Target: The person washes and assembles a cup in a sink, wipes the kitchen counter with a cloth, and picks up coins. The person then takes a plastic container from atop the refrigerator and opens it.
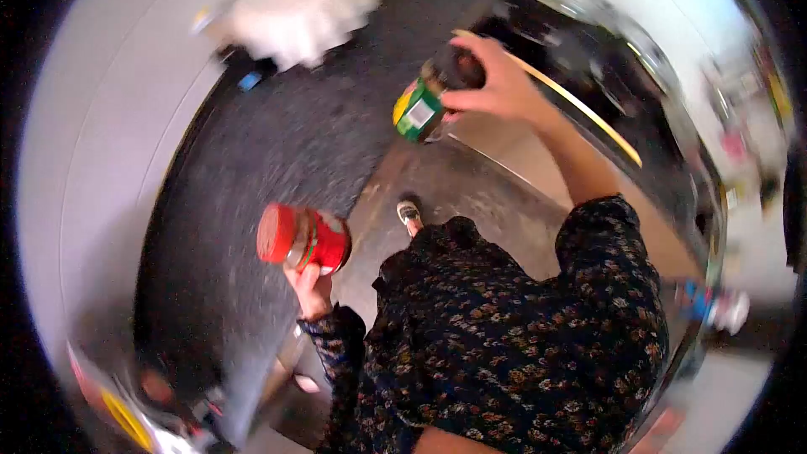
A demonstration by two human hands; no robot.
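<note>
My left hand (308,287) is closed around a jar with a red lid (313,240) and a red label, holding it tilted on its side above the dark counter's edge. Farther forward and to the right, my right hand (494,84) grips another jar (419,111) by its dark lid. This one has a green and yellow label with a white patch, and it hangs at a slant in the air. Motion blur hides the wording on both labels, and what fills the jars cannot be made out.
A dark speckled counter (252,168) runs along the left. At its far end stands something draped in a white cloth (304,8). A blurred black stove (572,50) lies at the upper right, with a yellowish strip (580,105) before it. My shoe (408,212) shows on the floor.
</note>
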